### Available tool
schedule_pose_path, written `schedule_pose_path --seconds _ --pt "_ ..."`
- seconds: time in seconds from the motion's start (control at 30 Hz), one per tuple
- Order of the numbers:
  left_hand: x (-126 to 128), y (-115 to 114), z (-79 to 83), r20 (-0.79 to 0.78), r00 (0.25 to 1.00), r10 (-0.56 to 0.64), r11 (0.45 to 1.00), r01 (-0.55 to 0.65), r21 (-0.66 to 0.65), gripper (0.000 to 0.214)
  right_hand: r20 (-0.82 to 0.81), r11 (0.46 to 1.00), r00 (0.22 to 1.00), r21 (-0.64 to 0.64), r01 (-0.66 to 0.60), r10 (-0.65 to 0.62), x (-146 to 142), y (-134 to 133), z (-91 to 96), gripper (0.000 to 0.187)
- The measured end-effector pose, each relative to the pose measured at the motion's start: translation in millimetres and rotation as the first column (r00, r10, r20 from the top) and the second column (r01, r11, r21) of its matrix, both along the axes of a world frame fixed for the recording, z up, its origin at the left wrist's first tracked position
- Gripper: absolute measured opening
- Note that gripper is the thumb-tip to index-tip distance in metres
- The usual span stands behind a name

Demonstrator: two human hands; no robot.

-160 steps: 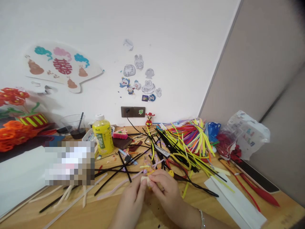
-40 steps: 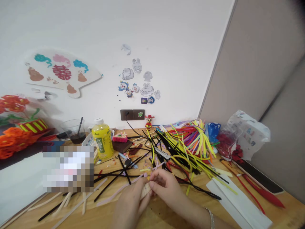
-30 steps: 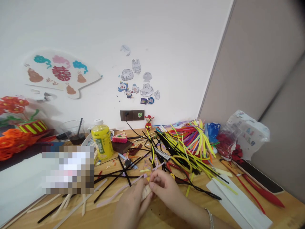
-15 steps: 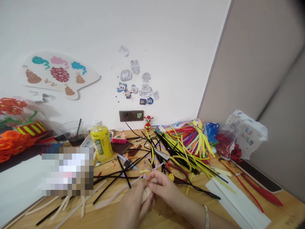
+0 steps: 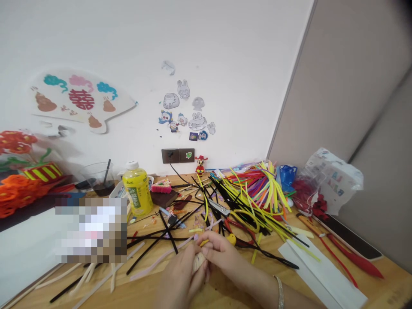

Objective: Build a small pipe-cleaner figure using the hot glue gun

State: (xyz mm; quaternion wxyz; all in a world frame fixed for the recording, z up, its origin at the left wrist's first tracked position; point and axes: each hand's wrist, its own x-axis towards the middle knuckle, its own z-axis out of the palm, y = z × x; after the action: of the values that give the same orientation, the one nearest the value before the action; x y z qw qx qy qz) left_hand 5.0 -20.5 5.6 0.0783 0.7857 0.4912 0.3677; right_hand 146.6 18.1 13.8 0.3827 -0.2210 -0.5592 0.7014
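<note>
- A wooden bench (image 5: 383, 292) with a smooth, honey-toned top fills the lower frame, meeting a white wall (image 5: 225, 64) and a grey-beige partition (image 5: 350, 86) in the corner.
- A paper fan cut-out (image 5: 80, 103) and small cartoon stickers (image 5: 186, 116) are fixed to the wall.
- A pixelated block (image 5: 90, 229) hides part of the left side, just beside a smooth white board (image 5: 25, 249).
- A fuzzy heap of pipe cleaners (image 5: 254, 201), mostly yellow, black, red and purple, spreads across the back of the bench. Loose black pipe cleaners (image 5: 157, 236) and a pale pink one (image 5: 157, 257) lie in front of it.
- Orange pipe-cleaner flowers (image 5: 16, 193) stand at far left; a crinkled plastic bag (image 5: 331, 182) sits at right.
- A yellow bottle (image 5: 137, 193) and a clear plastic cup (image 5: 103, 184) holding dark liquid stand near the wall.
- Metal scissors (image 5: 219, 207) rest on the pipe cleaners, well behind the hands.
- The left hand (image 5: 178, 279) curls up from below, and the right hand (image 5: 225, 257) arches over from the right, a silver bangle (image 5: 280, 298) on its wrist.
- The hands are together, clamped on a small cream pipe-cleaner bundle (image 5: 198, 262), which is held above the front of the bench; its exact shape is mostly hidden by the fingers.
</note>
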Motion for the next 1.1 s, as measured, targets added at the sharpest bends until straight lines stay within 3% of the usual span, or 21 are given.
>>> schedule_pose_path --seconds 0.23,0.47,0.63,1.1 --pt "1 1 3.8 -0.012 1.0 -0.026 0.999 0.026 0.029 0.016 -0.01 1.0 1.0 0.016 -0.001 0.002 2 -1 2.4 0.037" --pt "1 -4 19.8 0.073 0.997 -0.015 0.988 0.026 -0.152 0.012 -0.035 1.0 0.999 -0.009 0.013 -0.013 1 -4 1.6 0.036" --pt "0 -5 26.2 0.071 0.997 -0.015 0.994 0.023 -0.105 0.012 -0.039 1.0 0.999 0.014 0.009 -0.009 3 -3 3.0 0.034" --pt "-5 -4 17.3 0.046 0.992 -0.122 0.991 0.124 -0.054 0.012 -0.022 0.999 1.0 0.044 -0.009 0.01 3 -4 4.8 0.034"
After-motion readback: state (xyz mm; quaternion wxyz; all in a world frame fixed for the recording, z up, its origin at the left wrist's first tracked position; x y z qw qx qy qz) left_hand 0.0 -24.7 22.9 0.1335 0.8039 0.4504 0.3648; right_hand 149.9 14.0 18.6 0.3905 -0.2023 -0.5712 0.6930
